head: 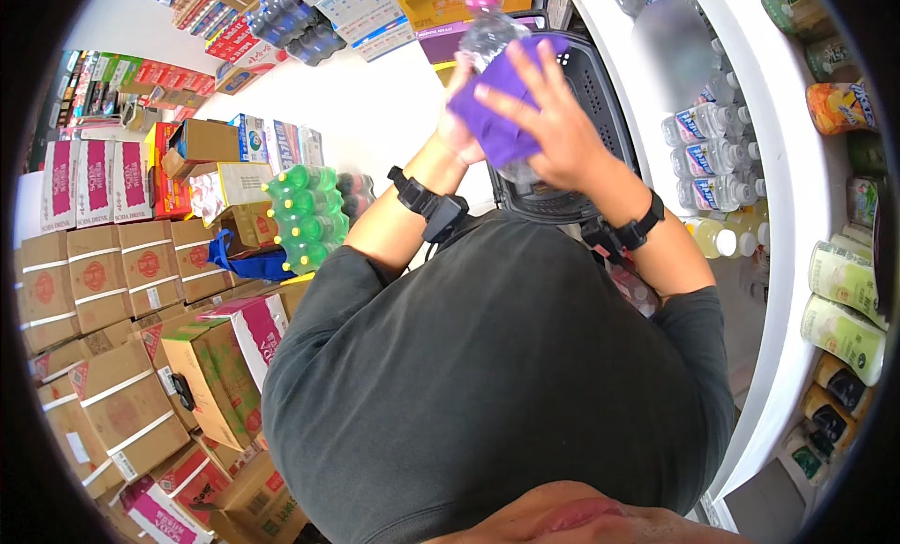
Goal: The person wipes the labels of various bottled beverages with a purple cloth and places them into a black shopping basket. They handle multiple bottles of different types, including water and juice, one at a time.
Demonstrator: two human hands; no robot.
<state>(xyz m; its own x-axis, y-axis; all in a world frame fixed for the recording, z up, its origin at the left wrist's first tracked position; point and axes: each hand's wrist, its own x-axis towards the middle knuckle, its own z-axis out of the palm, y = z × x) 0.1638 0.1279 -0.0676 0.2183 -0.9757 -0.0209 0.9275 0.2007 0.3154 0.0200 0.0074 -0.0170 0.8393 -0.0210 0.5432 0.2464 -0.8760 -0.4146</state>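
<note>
A clear plastic bottle with a pink cap (485, 41) is held at a tilt in front of me, partly wrapped in a purple cloth (496, 125). My left hand (457, 122) grips the bottle from the left side, its fingers mostly hidden behind bottle and cloth. Spread over the cloth, my right hand (562, 118) presses it against the bottle. Below both hands is a black plastic basket (605, 87) with perforated walls; its contents are largely hidden by my hands.
On my right, a white shelf (787, 262) holds clear water bottles (703, 157) lying on their sides, with jars and cans farther right. Stacked cartons (98, 277) fill the left, beside a pack of green bottles (309, 217). Yellow and purple boxes (457, 9) stand beyond the basket.
</note>
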